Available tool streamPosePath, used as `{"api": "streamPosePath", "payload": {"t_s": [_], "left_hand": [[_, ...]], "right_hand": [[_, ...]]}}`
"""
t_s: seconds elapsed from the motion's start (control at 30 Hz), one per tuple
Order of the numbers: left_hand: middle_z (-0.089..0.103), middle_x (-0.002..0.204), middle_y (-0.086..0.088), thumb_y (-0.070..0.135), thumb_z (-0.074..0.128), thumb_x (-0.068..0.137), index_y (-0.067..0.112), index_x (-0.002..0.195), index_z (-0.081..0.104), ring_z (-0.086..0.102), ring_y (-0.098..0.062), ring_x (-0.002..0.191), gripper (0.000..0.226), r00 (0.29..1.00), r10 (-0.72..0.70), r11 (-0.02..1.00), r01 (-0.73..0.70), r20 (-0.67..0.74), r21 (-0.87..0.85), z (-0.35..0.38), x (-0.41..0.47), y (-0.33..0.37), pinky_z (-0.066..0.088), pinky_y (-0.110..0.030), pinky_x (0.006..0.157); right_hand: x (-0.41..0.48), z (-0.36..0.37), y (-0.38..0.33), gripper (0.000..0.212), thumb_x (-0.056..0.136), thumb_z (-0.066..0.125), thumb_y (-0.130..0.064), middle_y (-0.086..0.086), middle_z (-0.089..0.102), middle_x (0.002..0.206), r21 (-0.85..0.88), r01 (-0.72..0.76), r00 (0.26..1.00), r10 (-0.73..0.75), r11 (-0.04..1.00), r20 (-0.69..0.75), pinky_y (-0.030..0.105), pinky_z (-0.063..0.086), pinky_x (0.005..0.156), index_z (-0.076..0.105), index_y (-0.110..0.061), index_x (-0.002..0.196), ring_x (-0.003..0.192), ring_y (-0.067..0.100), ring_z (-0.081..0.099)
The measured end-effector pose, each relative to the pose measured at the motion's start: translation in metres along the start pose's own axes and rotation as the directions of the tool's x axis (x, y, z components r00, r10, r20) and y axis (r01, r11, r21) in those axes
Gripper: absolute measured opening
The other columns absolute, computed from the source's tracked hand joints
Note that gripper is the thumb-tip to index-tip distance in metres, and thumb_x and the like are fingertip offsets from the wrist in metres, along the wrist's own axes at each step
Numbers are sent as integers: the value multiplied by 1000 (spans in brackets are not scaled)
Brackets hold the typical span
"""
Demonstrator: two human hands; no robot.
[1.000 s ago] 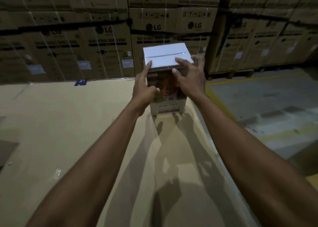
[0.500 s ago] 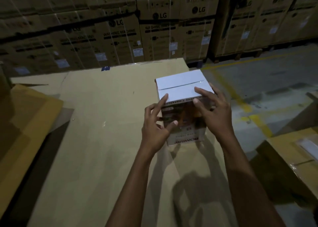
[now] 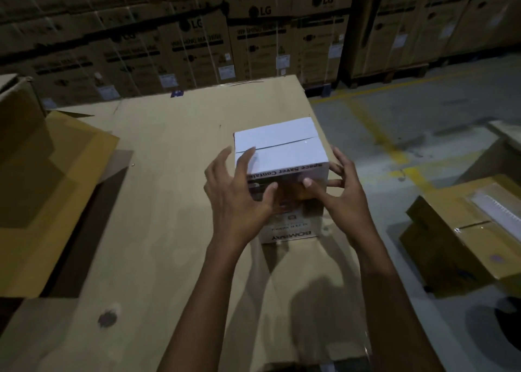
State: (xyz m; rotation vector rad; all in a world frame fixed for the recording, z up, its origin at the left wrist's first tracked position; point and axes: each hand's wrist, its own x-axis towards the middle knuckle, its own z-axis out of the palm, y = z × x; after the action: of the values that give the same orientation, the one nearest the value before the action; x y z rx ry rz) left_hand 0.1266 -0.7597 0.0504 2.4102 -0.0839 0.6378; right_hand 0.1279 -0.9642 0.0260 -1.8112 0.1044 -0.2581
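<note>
A small white box [image 3: 282, 151] with a printed front stands upright on a wide sheet of brown cardboard [image 3: 174, 174]; its top flaps are closed. My left hand [image 3: 234, 199] is at the box's near left corner, fingers spread and fairly straight, with the index finger on the top edge and the thumb against the front face. My right hand [image 3: 344, 199] holds the near right corner, thumb on the front face and fingers curled round the right side. The box's lower front is partly hidden behind my hands.
An open brown carton [image 3: 56, 174] lies at the left. A taped carton [image 3: 465, 230] sits on the floor to the right. Stacked LG washing machine cartons [image 3: 197, 47] wall off the back. Grey floor with a yellow line [image 3: 377, 134] runs on the right.
The box has come nearer along the cardboard. My right hand has slid from its top down to the right side. My left fingers have spread wider.
</note>
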Motion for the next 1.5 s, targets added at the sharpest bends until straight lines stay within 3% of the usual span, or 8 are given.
{"api": "streamPosePath", "payload": {"t_s": [0.17,0.43,0.73,0.87,1.03,1.17,1.3,1.5], "left_hand": [[30,167,-8,60,67,83,30,156,40,19,-36,156,83,945,315,912,-327,90,247,21,9,28,16,-60,123],[48,158,-3,71,56,88,26,150,50,43,-32,145,76,971,236,931,-220,-22,293,18,29,-21,30,-49,114],[61,143,2,64,73,85,26,145,54,59,-20,131,74,977,-166,943,118,-133,-310,-45,5,-141,51,-53,106],[63,136,1,50,79,81,29,139,53,62,-20,126,67,941,-338,832,285,-27,-476,-51,-25,-168,56,-48,102],[65,123,2,15,79,82,15,137,48,64,-20,111,63,848,-519,596,449,107,-666,-36,-54,-187,57,-27,85],[60,118,-9,-20,62,84,12,129,41,69,-4,88,59,793,-566,491,543,224,-682,-11,-73,-168,58,-22,67],[61,90,-8,-11,74,77,7,112,41,68,-4,61,51,717,-524,366,677,460,-638,9,-84,-121,53,-20,50],[70,83,-16,24,76,89,0,103,67,64,-25,60,29,552,-507,333,834,662,-441,40,-90,-92,49,-32,57]], "right_hand": [[-2,-21,20,94,80,87,-41,1,45,155,-31,-208,975,209,978,70,48,54,100,33,-38,157,122,22,54],[-11,-43,57,67,89,81,-34,8,58,140,92,-440,898,437,893,56,37,53,78,50,-27,149,118,26,62],[-14,41,90,71,96,48,-72,-8,47,148,300,-583,812,526,755,253,48,45,104,37,-37,156,134,22,48],[-10,94,91,81,84,38,-90,4,66,141,434,-577,817,477,692,324,50,49,100,64,-36,138,122,24,64],[-8,108,66,69,101,16,-75,-4,79,115,453,-478,878,399,752,265,46,54,91,71,-40,124,102,17,76],[7,82,37,81,85,42,-87,3,74,128,434,-296,952,229,851,202,52,57,100,69,-29,135,118,26,71],[47,48,-12,63,92,39,-84,-12,69,134,67,134,990,-131,989,-43,57,43,112,67,-44,132,130,16,60],[62,45,-61,57,95,43,-78,-12,67,134,-310,558,828,-545,770,137,60,31,113,71,-39,125,133,12,55]]}}
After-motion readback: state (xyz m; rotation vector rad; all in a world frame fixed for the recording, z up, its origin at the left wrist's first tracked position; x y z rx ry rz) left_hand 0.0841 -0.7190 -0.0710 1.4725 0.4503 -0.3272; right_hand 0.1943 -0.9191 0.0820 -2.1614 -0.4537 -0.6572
